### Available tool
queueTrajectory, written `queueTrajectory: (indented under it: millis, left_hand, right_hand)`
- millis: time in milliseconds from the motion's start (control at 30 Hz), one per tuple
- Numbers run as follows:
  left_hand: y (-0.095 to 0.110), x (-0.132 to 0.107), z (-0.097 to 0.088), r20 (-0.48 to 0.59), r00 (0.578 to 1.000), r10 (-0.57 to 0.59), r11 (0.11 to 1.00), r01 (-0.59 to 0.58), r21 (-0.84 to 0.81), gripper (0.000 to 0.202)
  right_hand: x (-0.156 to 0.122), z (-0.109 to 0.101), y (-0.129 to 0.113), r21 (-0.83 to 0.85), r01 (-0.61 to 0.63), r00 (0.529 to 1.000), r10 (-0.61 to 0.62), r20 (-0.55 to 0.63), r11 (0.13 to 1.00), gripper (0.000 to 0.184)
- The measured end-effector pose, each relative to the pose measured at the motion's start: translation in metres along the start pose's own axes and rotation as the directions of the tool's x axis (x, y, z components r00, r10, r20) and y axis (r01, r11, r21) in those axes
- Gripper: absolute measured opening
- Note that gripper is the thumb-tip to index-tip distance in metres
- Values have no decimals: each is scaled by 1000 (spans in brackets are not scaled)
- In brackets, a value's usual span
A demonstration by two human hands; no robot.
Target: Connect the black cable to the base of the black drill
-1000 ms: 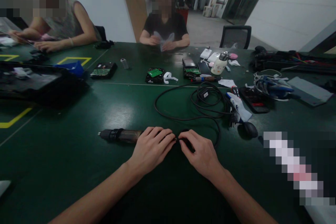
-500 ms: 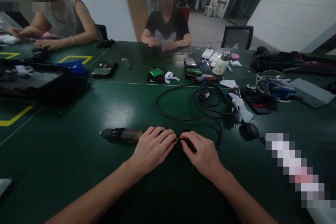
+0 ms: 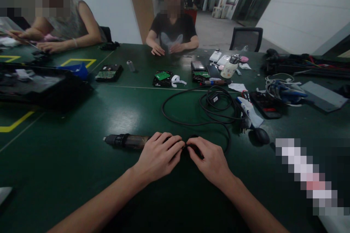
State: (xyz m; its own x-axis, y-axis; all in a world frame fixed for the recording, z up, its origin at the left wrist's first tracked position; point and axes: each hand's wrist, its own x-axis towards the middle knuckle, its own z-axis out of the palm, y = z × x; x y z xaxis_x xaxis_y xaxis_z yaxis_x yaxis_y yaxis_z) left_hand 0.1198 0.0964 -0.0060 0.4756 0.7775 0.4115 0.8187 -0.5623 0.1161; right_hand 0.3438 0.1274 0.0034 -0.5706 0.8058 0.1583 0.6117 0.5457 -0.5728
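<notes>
My left hand (image 3: 161, 154) is clamped over the rear of the power screwdriver (image 3: 133, 141), fingers draped across the barrel; the underside of the grip is hidden from me. My right hand (image 3: 209, 158) has thumb and index tips pinched together on what looks like the end of the black cable (image 3: 175, 121); too small and dark to make out the connector.

Key relation, as I read it: tool's long axis runs left-right across the tabletop (image 3: 82, 156), bit end left, tail end right, under the left fingertips and facing the right hand's pinch. Fingertips of both hands are just beside each other, roughly level with that axis. Left hand owns the tool; right is nearer the cable. End-to-end alignment is what counts; can't tell if the ends touch.

Outward: cable loops beyond the right hand, coiled farther off, with a black mouse (image 3: 260, 136) to the right. Past the coil, a circuit-board unit (image 3: 163, 76) sits beyond the left hand, well apart.
</notes>
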Motion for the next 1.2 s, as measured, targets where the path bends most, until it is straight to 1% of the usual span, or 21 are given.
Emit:
queueTrajectory:
  millis: [200, 300, 433, 500, 700, 767, 867, 967, 1100, 1133, 1200]
  left_hand:
    - [-1, 0, 2, -39, 999, -9, 999, 10, 40, 18]
    - [1, 1, 2, -44, 999, -29, 1000, 29, 1, 17]
    - [4, 2, 1, -56, 992, -112, 991, 108, -76, 15]
    - [6, 2, 0, -54, 990, -130, 988, 125, -90, 15]
    - [13, 0, -2, -55, 995, -84, 996, 86, 28, 19]
    - [13, 0, -1, -56, 993, -109, 994, 110, 16, 19]
    - [8, 0, 1, -53, 990, -133, 990, 131, -43, 16]
    - [2, 0, 0, -41, 993, -107, 993, 104, -63, 16]
    - [5, 0, -3, -9, 1000, -26, 999, 26, 48, 20]
    - [7, 0, -3, -3, 1000, -27, 997, 27, 74, 21]
    - [13, 0, -4, -12, 997, -71, 995, 72, 76, 23]
  right_hand:
    - [0, -1, -1, 1, 4, 1000, -4, 4, 1000, 16]
    - [0, 0, -1, -2, 6, 1000, -6, -6, 1000, 16]
    - [0, -1, -2, -3, 7, 1000, -7, -16, 1000, 16]
    - [1, -1, -2, 0, 5, 1000, -5, -15, 1000, 16]
    - [0, 0, -2, 3, -13, 1000, 13, 9, 1000, 15]
    - [0, 0, -1, 5, -13, 1000, 13, 12, 1000, 15]
    - [0, 1, 0, 13, -17, 1000, 17, 15, 1000, 15]
    - [0, 1, -1, 19, -23, 1000, 23, 17, 1000, 15]
    - [0, 0, -1, 15, -20, 1000, 20, 24, 1000, 15]
    - [0, 0, -1, 12, -19, 999, 18, 26, 1000, 15]
    - [0, 0, -1, 5, -15, 1000, 15, 22, 1000, 15]
